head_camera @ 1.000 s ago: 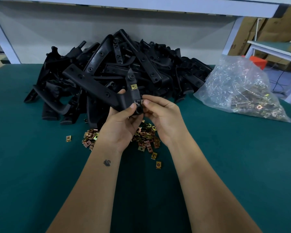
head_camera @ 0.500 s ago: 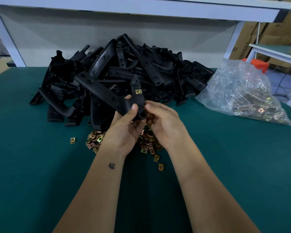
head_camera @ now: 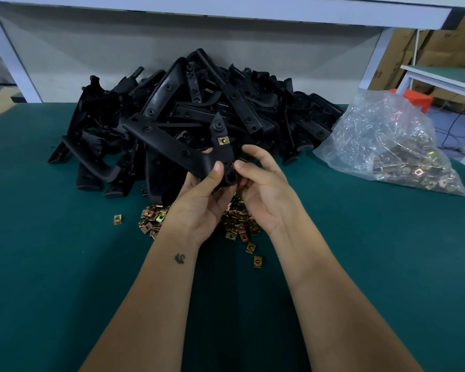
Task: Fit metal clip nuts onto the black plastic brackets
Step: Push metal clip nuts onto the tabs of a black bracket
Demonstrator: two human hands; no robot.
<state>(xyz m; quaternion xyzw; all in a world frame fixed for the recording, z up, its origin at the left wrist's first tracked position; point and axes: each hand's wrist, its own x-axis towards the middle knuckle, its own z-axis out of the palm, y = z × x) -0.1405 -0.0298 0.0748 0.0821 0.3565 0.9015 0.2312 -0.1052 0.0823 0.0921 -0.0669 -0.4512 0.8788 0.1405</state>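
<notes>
Both hands were together above the near edge of the black bracket pile (head_camera: pixel 199 103). The left hand (head_camera: pixel 199 208) gripped a black plastic bracket (head_camera: pixel 169 146) at its bend, thumb on the near face; the long arm ran up and far-left, the short arm pointed away, already carrying one clip nut (head_camera: pixel 222 141). The right hand (head_camera: pixel 263 189) pinched against the bracket's near-right end, thumb by the hole there; whether it held a nut I could not tell. Loose clip nuts (head_camera: pixel 236 224) lay on the green table (head_camera: pixel 65 264) directly beneath, nearer than the bag of nuts (head_camera: pixel 387 146) far right.
</notes>
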